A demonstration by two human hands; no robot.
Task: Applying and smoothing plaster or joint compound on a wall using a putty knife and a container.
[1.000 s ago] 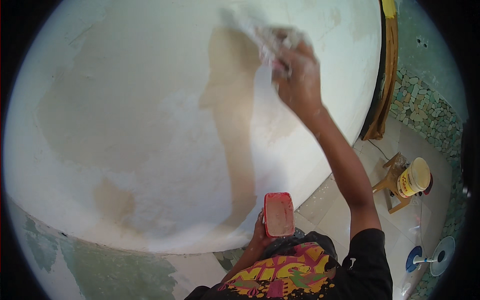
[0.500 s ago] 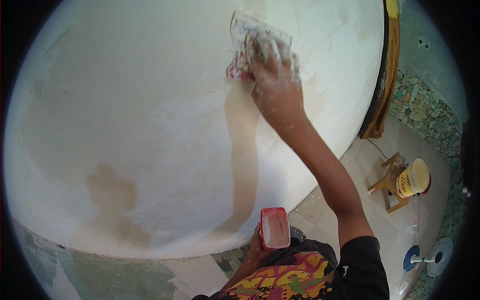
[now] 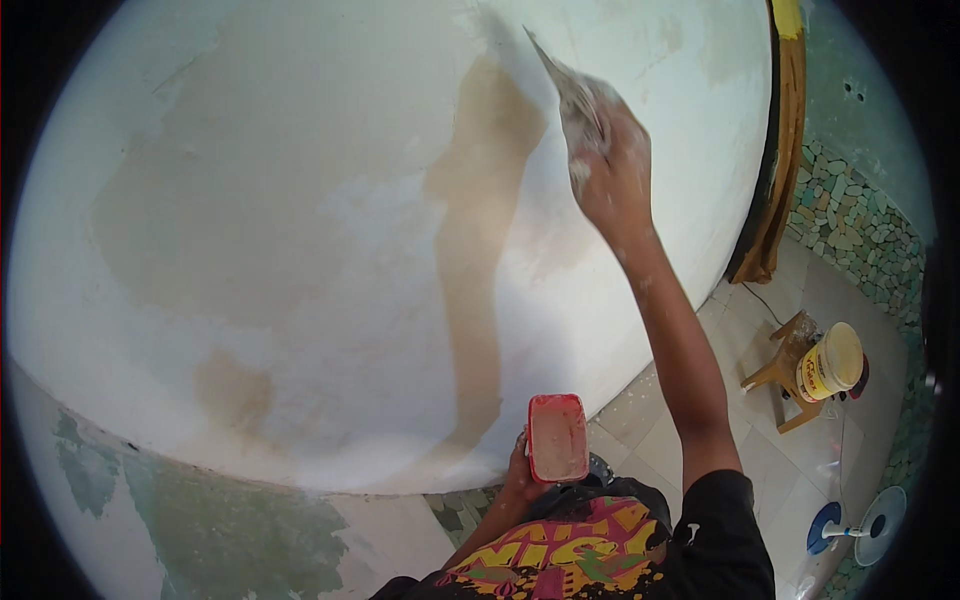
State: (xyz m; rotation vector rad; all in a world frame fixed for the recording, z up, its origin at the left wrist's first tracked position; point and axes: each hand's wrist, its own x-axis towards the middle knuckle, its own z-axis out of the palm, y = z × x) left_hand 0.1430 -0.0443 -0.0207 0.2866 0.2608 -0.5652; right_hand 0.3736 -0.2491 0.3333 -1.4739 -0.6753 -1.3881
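My right hand, smeared with white putty, is closed round a flat putty knife. The blade appears nearly edge-on, pointing up and left, and seems lifted off the large white plastered surface; the arm's shadow falls on it to the left. Close to my body, my left hand grips a red rectangular tub from its left side. Pale putty coats the inside of the tub. Most of the left hand's fingers are hidden beneath and behind it.
Damp-looking beige patches mark the white surface. On the tiled floor at right, a yellow and white bucket stands on a small brown stool. A blue disc with a white rod lies lower right. Pebble-covered wall borders the floor.
My right hand has moved right with the putty knife, which has turned from blade flat against the surface to edge-on. The tub has shifted slightly up and right in view.
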